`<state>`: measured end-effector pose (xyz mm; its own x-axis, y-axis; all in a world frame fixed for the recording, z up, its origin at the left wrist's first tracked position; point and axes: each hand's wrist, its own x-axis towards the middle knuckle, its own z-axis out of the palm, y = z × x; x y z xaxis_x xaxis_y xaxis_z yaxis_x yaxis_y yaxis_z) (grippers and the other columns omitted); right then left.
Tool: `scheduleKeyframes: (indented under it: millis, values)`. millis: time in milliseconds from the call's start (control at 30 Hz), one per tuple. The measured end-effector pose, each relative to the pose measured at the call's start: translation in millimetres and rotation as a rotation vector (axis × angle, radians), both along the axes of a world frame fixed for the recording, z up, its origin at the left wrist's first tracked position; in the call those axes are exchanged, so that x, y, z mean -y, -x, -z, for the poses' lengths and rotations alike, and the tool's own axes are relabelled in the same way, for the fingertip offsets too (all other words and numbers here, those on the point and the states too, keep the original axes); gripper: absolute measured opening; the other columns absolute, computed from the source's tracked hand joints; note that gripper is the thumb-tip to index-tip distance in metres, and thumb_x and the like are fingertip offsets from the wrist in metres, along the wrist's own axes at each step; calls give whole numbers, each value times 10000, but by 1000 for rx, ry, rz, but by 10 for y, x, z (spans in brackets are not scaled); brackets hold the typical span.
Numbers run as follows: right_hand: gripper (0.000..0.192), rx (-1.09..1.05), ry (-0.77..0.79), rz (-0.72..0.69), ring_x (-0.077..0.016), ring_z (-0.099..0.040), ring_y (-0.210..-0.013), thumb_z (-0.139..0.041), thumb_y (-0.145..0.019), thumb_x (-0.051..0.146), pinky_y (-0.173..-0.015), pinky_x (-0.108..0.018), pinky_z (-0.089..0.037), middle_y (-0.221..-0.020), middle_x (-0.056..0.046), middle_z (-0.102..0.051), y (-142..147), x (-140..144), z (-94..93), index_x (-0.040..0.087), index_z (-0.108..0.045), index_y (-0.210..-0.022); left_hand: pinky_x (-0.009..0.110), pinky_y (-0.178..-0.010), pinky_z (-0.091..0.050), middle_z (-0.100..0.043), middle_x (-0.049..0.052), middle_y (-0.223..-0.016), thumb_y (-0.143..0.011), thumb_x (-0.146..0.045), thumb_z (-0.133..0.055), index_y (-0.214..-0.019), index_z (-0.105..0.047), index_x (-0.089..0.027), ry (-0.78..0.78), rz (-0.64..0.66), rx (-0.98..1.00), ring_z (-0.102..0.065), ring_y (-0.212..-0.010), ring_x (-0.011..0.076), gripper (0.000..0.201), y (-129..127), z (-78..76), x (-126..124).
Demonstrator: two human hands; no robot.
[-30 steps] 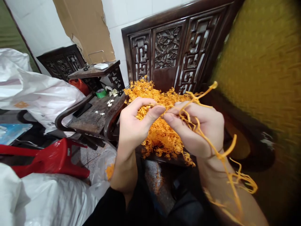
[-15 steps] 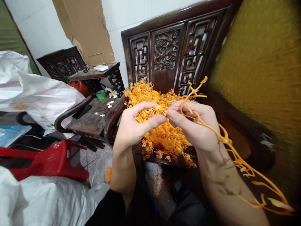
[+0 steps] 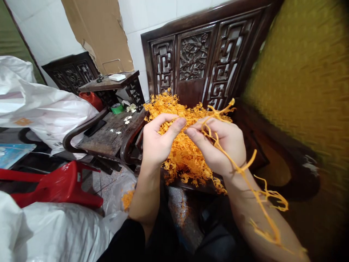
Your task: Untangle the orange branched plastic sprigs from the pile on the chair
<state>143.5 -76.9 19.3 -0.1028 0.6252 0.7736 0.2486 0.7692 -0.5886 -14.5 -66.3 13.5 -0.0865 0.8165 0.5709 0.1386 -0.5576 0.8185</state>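
- Pinching thumb against forefinger, the left hand (image 3: 158,143) closes on a small orange bit at the near edge of the heap, its fingertips almost touching those of the other hand.
- Closed in the same pinch, the right hand (image 3: 219,145) grips an orange branching stem (image 3: 245,169); the stem's tip pokes up past the knuckles, and its long tail trails down over the wrist and along the forearm, partly blurred.
- Both pinches meet at one spot, just above the heap, so the step in hand looks like fitting or pulling a small piece at the stem's upper part; which of the two cannot be told, as the fingers hide the joint.
- Judging by that, the next move calls for a steady hold on the stem while the left fingertips work the small piece, with the loose tail kept from snagging in the heap.
- Behind and below the hands, a heap of orange sprigs (image 3: 185,153) lies on the seat of a carved dark wooden chair (image 3: 196,54).
- Farther left stands a second dark wooden seat (image 3: 109,138) with a few small white flowers (image 3: 127,118) scattered on it and a green roll (image 3: 117,108) beyond them.
- A red plastic stool (image 3: 65,183) lies on its side near the floor, among large white sacks (image 3: 49,105).
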Motion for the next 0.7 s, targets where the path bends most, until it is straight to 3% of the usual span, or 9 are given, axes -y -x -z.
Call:
scheduleKeyframes:
  millis: [100,200,400,533,600,700]
  values:
    - [292,7,-74,59,-121,-495,-539,-698,-941,256,-545,-297,-385,-618,7,-570,58,17,-13,216,-572,-681,274,-518,-430,-568,-27,-660,-903,-667,-714,-930,-697,-238,14,-17,81,-493,-538,105,431,-131,61,-5]
    - [268,17,-105,96,-121,-489,-529,-668,-946,219,-536,-300,-386,-615,5,-570,90,80,-32,220,-562,-700,262,-480,-374,-504,-43,-639,-889,-667,-732,-911,-665,-239,8,-15,189,-420,-505,87,434,-189,57,-29]
    - [149,100,-187,19,-170,-556,-625,-661,-916,129,-604,-350,-437,-673,-7,-587,-66,432,-124,255,-600,-865,237,-391,-217,-499,-38,-697,-953,-468,-719,-819,-533,-232,60,-182,630,-311,-471,53,330,265,-145,-200]
    - [86,379,-334,344,-231,-589,-744,-619,-973,183,-681,-395,-476,-804,-63,-641,-197,412,-161,222,-667,-1033,221,-398,-210,-539,-51,-748,-904,-378,-743,-840,-550,-218,69,74,714,-338,-448,35,259,375,-204,-103]
    - [349,510,-393,438,-285,-609,-896,-595,-997,225,-796,-442,-529,-1000,-122,-661,-258,350,-152,178,-617,-1342,221,-406,-216,-551,-53,-737,-875,-353,-744,-836,-563,-210,74,152,727,-341,-436,34,234,312,-218,-26]
    - [726,659,-329,265,-307,-602,-1049,-529,-998,210,-906,-482,-563,-1174,-138,-610,-375,367,-115,212,-273,-1677,238,-412,-198,-548,-49,-698,-871,-337,-706,-837,-588,-211,92,172,680,-314,-425,46,176,248,-283,63]
